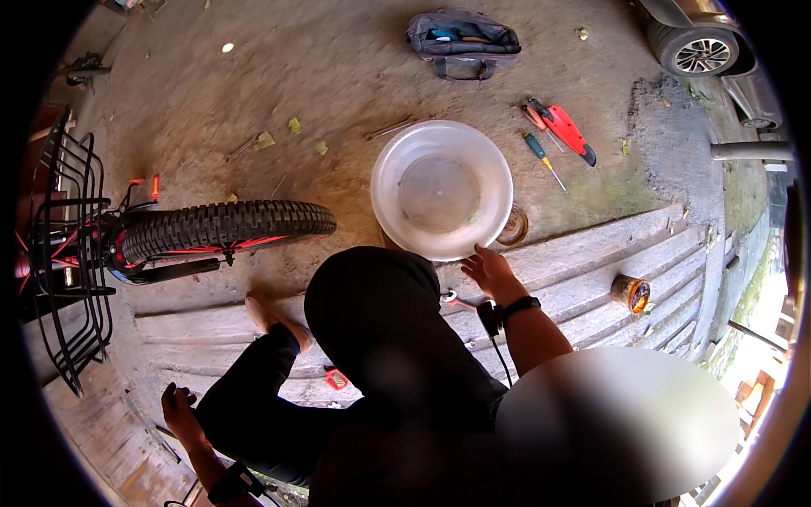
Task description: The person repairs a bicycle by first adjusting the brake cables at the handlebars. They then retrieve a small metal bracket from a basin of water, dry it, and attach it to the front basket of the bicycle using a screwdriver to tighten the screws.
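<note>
A translucent white plastic basin (497,203) stands upright in front of my knee, with nothing to be seen in it. My right hand (488,272) is at its near right rim, fingers stretched out and a fingertip at the edge; whether it presses on the rim I cannot tell. Down at the lower left, my left hand (182,416) hangs beside my leg with loosely bent, parted fingers and nothing in it. An upturned bicycle's knobby tyre (245,220) lies left of the basin. Beneath my right wrist is a red-handled wrench (456,300), partly hidden.
Beyond the basin sits an open dark tool bag (465,63). To the right lie a screwdriver (541,156) and a red sheathed tool (566,131). A brown-stained jar (631,293) stands on the ridged step (583,249). A black wire basket (76,279) juts up at left. A car wheel (701,52) shows far right.
</note>
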A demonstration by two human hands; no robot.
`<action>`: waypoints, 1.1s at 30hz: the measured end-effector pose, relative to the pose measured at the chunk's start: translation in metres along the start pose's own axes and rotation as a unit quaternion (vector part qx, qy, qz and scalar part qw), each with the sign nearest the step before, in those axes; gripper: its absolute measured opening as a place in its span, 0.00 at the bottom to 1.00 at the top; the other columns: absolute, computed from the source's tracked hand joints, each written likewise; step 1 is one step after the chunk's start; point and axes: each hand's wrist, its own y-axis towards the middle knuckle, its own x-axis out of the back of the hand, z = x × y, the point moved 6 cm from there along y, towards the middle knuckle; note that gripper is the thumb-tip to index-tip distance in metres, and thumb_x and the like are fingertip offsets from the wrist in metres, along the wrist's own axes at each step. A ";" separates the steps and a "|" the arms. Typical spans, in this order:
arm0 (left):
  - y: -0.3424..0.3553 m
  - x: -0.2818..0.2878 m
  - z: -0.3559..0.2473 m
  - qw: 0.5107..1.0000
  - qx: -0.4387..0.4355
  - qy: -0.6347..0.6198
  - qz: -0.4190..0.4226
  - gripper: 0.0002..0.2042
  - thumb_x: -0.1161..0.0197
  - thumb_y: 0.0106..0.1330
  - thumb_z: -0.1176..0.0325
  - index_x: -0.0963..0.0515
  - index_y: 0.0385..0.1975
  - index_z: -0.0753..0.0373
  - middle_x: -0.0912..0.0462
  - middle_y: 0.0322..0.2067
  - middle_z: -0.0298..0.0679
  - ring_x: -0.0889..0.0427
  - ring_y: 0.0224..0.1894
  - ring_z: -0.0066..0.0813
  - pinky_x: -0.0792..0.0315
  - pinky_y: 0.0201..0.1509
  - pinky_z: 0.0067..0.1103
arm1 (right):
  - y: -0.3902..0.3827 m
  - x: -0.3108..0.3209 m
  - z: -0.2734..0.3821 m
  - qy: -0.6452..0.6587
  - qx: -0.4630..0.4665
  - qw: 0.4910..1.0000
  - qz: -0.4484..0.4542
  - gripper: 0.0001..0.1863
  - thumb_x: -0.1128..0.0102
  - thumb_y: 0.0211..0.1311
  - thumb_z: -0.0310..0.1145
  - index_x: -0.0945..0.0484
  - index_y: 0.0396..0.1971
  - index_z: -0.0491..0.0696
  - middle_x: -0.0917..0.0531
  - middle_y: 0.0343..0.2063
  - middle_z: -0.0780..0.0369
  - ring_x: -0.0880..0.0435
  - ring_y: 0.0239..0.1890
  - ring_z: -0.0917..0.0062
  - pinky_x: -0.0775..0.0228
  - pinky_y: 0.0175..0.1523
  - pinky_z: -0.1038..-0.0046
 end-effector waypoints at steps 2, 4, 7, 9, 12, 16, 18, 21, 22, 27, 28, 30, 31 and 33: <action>0.005 -0.001 -0.005 1.000 -0.009 0.012 0.005 0.17 0.46 0.69 0.65 0.27 0.54 0.64 0.19 0.37 0.38 0.21 0.33 0.25 0.31 0.36 0.21 | 0.024 0.022 -0.007 -0.090 0.085 0.992 0.028 0.19 0.51 0.72 0.37 0.34 0.55 0.40 0.23 0.47 0.55 0.21 0.46 0.66 0.26 0.49 0.66; 0.009 -0.002 -0.006 1.000 -0.010 0.025 0.008 0.17 0.46 0.69 0.64 0.28 0.55 0.65 0.18 0.37 0.40 0.21 0.32 0.26 0.30 0.36 0.22 | 0.035 0.024 -0.012 -0.131 0.142 0.980 0.039 0.16 0.51 0.72 0.36 0.31 0.51 0.41 0.21 0.42 0.56 0.19 0.40 0.68 0.25 0.41 0.72; 0.009 -0.005 -0.006 0.999 -0.015 0.034 0.012 0.18 0.47 0.70 0.64 0.28 0.55 0.65 0.18 0.37 0.41 0.20 0.32 0.27 0.29 0.37 0.22 | 0.033 0.007 -0.007 -0.050 0.093 0.994 0.023 0.17 0.48 0.70 0.37 0.30 0.50 0.40 0.19 0.39 0.56 0.18 0.38 0.68 0.26 0.37 0.74; 0.007 0.000 0.006 0.999 -0.016 0.035 0.013 0.18 0.47 0.70 0.63 0.28 0.55 0.65 0.18 0.37 0.41 0.20 0.32 0.27 0.29 0.37 0.22 | 0.004 -0.033 0.013 0.116 -0.022 0.992 -0.041 0.19 0.43 0.66 0.38 0.28 0.48 0.39 0.17 0.33 0.55 0.16 0.36 0.68 0.25 0.35 0.74; 0.008 -0.007 -0.008 0.999 -0.014 0.047 0.019 0.18 0.47 0.70 0.63 0.28 0.55 0.66 0.18 0.38 0.42 0.20 0.32 0.27 0.28 0.37 0.23 | -0.003 -0.042 0.024 0.086 -0.039 0.994 -0.047 0.18 0.45 0.68 0.39 0.29 0.48 0.41 0.18 0.30 0.59 0.18 0.30 0.76 0.29 0.28 0.81; 0.010 -0.008 -0.012 0.998 -0.027 0.050 0.027 0.18 0.47 0.70 0.64 0.28 0.54 0.66 0.18 0.38 0.42 0.20 0.32 0.27 0.27 0.37 0.23 | -0.005 -0.046 0.035 0.013 -0.062 0.997 -0.052 0.16 0.42 0.67 0.37 0.28 0.47 0.42 0.17 0.34 0.59 0.18 0.28 0.75 0.32 0.22 0.81; 0.010 -0.009 -0.013 0.998 -0.027 0.052 0.028 0.18 0.47 0.70 0.64 0.28 0.54 0.66 0.18 0.38 0.42 0.20 0.32 0.27 0.27 0.36 0.23 | -0.004 -0.050 0.040 -0.013 -0.073 0.996 -0.050 0.17 0.41 0.65 0.37 0.28 0.47 0.42 0.17 0.33 0.59 0.18 0.26 0.76 0.32 0.21 0.81; 0.008 -0.013 -0.020 0.998 -0.032 0.044 0.032 0.18 0.47 0.69 0.64 0.28 0.54 0.66 0.18 0.38 0.41 0.20 0.32 0.27 0.28 0.36 0.22 | 0.005 -0.049 0.040 -0.003 -0.070 0.996 -0.048 0.17 0.39 0.64 0.36 0.28 0.46 0.42 0.17 0.31 0.59 0.18 0.25 0.77 0.34 0.19 0.82; 0.006 -0.014 -0.023 0.998 -0.032 0.047 0.031 0.18 0.47 0.69 0.64 0.28 0.54 0.66 0.18 0.37 0.41 0.21 0.32 0.27 0.28 0.36 0.22 | 0.006 -0.047 0.039 0.002 -0.065 0.997 -0.051 0.16 0.40 0.63 0.36 0.27 0.46 0.42 0.17 0.31 0.59 0.18 0.25 0.77 0.35 0.19 0.82; 0.004 -0.016 -0.027 0.998 -0.035 0.048 0.028 0.18 0.46 0.68 0.64 0.28 0.54 0.66 0.19 0.37 0.40 0.22 0.31 0.26 0.28 0.37 0.22 | 0.003 -0.057 0.050 0.044 -0.043 0.998 -0.025 0.16 0.39 0.62 0.34 0.28 0.47 0.43 0.17 0.31 0.60 0.18 0.25 0.78 0.35 0.19 0.82; 0.004 -0.017 -0.028 0.998 -0.036 0.050 0.025 0.18 0.46 0.68 0.64 0.28 0.54 0.66 0.19 0.37 0.40 0.22 0.31 0.26 0.28 0.37 0.22 | 0.003 -0.057 0.052 0.056 -0.035 0.997 -0.029 0.15 0.40 0.62 0.33 0.27 0.46 0.42 0.17 0.30 0.59 0.20 0.23 0.78 0.36 0.18 0.82; 0.002 -0.018 -0.030 0.998 -0.037 0.051 0.019 0.18 0.46 0.68 0.65 0.27 0.54 0.66 0.19 0.36 0.39 0.22 0.31 0.26 0.28 0.37 0.23 | -0.004 -0.067 0.062 0.080 -0.017 0.996 -0.037 0.14 0.43 0.62 0.32 0.27 0.45 0.41 0.17 0.28 0.58 0.22 0.19 0.79 0.37 0.17 0.82; 0.003 -0.017 -0.028 0.998 -0.038 0.049 0.019 0.17 0.46 0.68 0.65 0.27 0.54 0.66 0.19 0.36 0.39 0.21 0.31 0.26 0.28 0.37 0.23 | -0.004 -0.071 0.065 0.087 -0.007 0.996 -0.018 0.14 0.42 0.62 0.32 0.27 0.45 0.42 0.17 0.29 0.59 0.21 0.21 0.79 0.37 0.17 0.82; 0.004 -0.017 -0.027 0.998 -0.041 0.043 0.022 0.17 0.45 0.67 0.65 0.27 0.53 0.66 0.19 0.36 0.40 0.21 0.31 0.26 0.28 0.37 0.23 | -0.006 -0.074 0.073 0.100 0.016 0.995 0.020 0.15 0.41 0.61 0.32 0.26 0.46 0.44 0.17 0.31 0.62 0.20 0.24 0.78 0.36 0.19 0.82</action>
